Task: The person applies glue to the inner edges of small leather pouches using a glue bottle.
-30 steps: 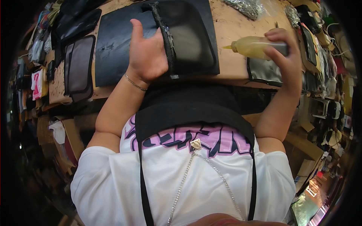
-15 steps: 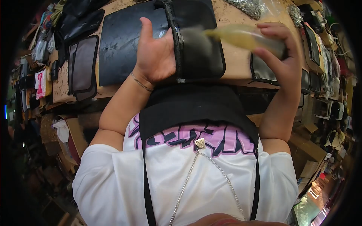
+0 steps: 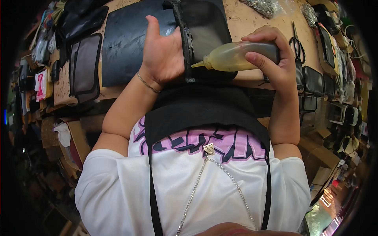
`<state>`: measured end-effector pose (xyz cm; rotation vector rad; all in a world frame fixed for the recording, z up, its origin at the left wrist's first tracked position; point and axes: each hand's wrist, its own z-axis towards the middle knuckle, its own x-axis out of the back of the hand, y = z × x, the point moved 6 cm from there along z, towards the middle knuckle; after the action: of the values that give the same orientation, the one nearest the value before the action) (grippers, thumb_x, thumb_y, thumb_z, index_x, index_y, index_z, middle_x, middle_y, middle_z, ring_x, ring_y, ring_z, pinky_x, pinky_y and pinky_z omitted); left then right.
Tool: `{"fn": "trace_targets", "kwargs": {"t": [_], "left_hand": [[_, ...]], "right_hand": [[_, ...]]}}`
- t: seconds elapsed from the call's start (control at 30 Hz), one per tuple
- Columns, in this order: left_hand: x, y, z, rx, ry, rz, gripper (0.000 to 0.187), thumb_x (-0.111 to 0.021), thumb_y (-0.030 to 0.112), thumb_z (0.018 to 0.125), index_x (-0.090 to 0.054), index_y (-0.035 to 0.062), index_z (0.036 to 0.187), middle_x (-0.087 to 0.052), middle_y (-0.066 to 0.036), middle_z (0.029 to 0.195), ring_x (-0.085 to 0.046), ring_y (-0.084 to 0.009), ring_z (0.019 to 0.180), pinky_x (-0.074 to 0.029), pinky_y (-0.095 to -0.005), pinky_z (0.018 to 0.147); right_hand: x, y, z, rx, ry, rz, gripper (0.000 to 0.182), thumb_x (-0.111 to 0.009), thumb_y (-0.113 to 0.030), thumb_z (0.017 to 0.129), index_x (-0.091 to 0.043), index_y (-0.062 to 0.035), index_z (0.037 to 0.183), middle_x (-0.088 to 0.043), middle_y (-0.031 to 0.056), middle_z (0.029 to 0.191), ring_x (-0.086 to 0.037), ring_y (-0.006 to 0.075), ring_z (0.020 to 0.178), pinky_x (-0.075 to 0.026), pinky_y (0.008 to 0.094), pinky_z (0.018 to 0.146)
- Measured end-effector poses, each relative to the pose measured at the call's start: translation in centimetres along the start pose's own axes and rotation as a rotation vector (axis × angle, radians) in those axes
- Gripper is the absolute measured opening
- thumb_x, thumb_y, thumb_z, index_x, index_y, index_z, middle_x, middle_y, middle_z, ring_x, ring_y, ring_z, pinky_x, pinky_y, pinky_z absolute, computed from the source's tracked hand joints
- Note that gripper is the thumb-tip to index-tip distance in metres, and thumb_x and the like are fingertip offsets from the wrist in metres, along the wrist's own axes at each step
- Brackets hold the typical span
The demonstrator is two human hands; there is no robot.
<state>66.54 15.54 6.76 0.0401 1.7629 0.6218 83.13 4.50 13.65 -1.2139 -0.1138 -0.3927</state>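
Observation:
My right hand (image 3: pixel 273 59) is wrapped around a translucent squeeze bottle (image 3: pixel 232 56) of yellowish liquid, tilted with its nozzle pointing left. The nozzle tip is at the lower part of the black edge strip (image 3: pixel 188 51) of a black sheet-like piece (image 3: pixel 210 27); whether it touches cannot be made out. My left hand (image 3: pixel 163 57) lies palm up with the thumb stretched out, its fingers hidden under that strip. Beneath the left hand is a large black board (image 3: pixel 122 43) with a scuffed, glossy surface.
Scissors (image 3: pixel 298 47) lie on the worktable (image 3: pixel 252 17) at the right. Dark panels (image 3: pixel 86 65) are stacked at the left, beside black sheet material (image 3: pixel 80 23). Small black pieces (image 3: pixel 314 80) lie along the right edge. Silvery bits in plastic (image 3: pixel 262 7) are at the back.
My right hand has brought the bottle left and down, its nozzle now at the lower part of the edge strip. The scissors have come into view. My left hand has hardly moved.

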Motion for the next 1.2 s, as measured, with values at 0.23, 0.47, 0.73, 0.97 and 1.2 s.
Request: {"fn": "trace_targets", "kwargs": {"t": [0.23, 0.47, 0.73, 0.97, 1.2], "left_hand": [[0.8, 0.4, 0.1, -0.010, 0.014, -0.060, 0.117, -0.013, 0.092, 0.080, -0.028, 0.0014, 0.153, -0.042, -0.022, 0.150, -0.041, -0.0394, 0.139, -0.031, -0.0532, 0.116], [0.9, 1.1, -0.1, -0.065, 0.073, 0.017, 0.116, -0.014, 0.089, 0.083, -0.020, -0.0011, 0.156, -0.029, -0.024, 0.158, -0.029, -0.0416, 0.145, -0.023, -0.0538, 0.120], [1.4, 0.9, -0.1, -0.028, 0.047, -0.042, 0.115, -0.018, 0.092, 0.080, -0.031, 0.0019, 0.152, -0.043, -0.019, 0.150, -0.043, -0.0374, 0.137, -0.033, -0.0515, 0.116], [0.7, 0.9, -0.2, -0.067, 0.063, 0.010, 0.113, -0.017, 0.088, 0.084, -0.024, -0.0004, 0.154, -0.035, -0.024, 0.154, -0.035, -0.0421, 0.142, -0.027, -0.0549, 0.118], [0.7, 1.2, -0.6, -0.047, -0.003, -0.035, 0.115, -0.018, 0.091, 0.082, -0.028, 0.0006, 0.152, -0.042, -0.021, 0.150, -0.043, -0.0389, 0.137, -0.032, -0.0528, 0.116]], "right_hand": [[-0.8, -0.5, -0.1, 0.117, -0.114, -0.024, 0.027, -0.078, -0.003, 0.081, -0.064, -0.0020, 0.104, -0.065, 0.0077, 0.100, -0.063, 0.0159, 0.094, -0.048, 0.0283, 0.084], [-1.7, -2.0, -0.3, 0.236, -0.092, -0.070, 0.031, -0.078, 0.004, 0.075, -0.064, -0.0022, 0.101, -0.065, 0.0103, 0.098, -0.063, 0.0216, 0.091, -0.049, 0.0300, 0.082], [-2.4, -2.9, -0.6, 0.280, -0.109, -0.108, 0.031, -0.079, 0.005, 0.073, -0.064, -0.0024, 0.100, -0.065, 0.0109, 0.097, -0.063, 0.0238, 0.089, -0.050, 0.0317, 0.080], [-2.5, -3.8, -0.6, 0.323, -0.115, -0.169, 0.033, -0.080, 0.004, 0.072, -0.065, -0.0027, 0.100, -0.066, 0.0108, 0.096, -0.064, 0.0253, 0.090, -0.050, 0.0323, 0.080], [0.4, -1.8, -0.6, 0.172, -0.003, 0.075, 0.024, -0.074, -0.007, 0.085, -0.062, -0.0041, 0.105, -0.067, 0.0096, 0.097, -0.064, 0.0196, 0.092, -0.051, 0.0302, 0.083]]}}
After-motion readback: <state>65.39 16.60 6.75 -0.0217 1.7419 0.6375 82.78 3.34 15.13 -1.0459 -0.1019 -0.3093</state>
